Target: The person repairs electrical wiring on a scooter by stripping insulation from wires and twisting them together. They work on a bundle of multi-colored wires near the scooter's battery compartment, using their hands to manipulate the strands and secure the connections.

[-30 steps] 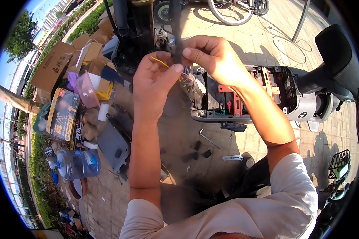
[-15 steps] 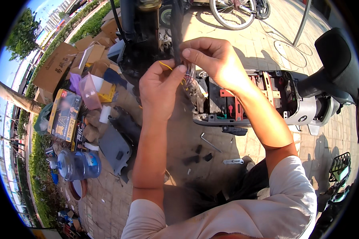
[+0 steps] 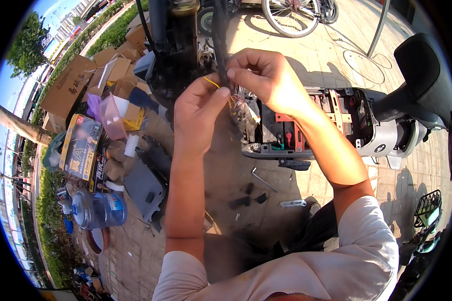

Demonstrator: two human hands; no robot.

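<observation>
2 hands meet at upper centre of the frame: the left hand (image 3: 198, 118) pinches a yellow wire (image 3: 211, 81); the right hand (image 3: 271, 83) sits at a black sleeve (image 3: 219, 40), whether closed on it I cannot tell. Light, close-in fingertip handling should spare such thin wire. Right of centre lies an open vehicle body (image 3: 369, 145); lower, a hex key (image 3: 264, 179) and utility knife (image 3: 293, 203).
</observation>
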